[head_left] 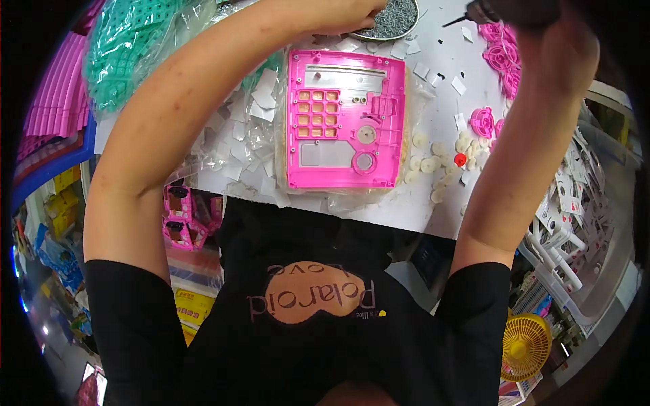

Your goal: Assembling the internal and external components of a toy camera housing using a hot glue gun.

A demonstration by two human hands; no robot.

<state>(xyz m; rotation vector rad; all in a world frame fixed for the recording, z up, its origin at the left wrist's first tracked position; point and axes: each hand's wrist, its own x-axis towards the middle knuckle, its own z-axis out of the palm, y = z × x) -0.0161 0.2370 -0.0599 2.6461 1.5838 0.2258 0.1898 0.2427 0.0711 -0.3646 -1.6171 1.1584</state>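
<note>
Left fingers [362,17]: we dip them into the screw dish [399,24], tips hidden, so we cannot tell whether they pinch anything. Right hand [542,27]: clenched on a dark driver [484,12], tip pointing left. Pink panel [345,128]: flat on the worktop [447,101], between our forearms. White discs [433,162], pink gears [501,54] at right. In our judgement, picking a single screw and holding the driver upright serve best.

A round metal dish [393,24] heaped with small grey screws sits at the worktop's far edge, partly hidden by the left hand [349,17] resting on it; a dark screwdriver [477,12], tip pointing left, juts from the right hand [565,47].
</note>
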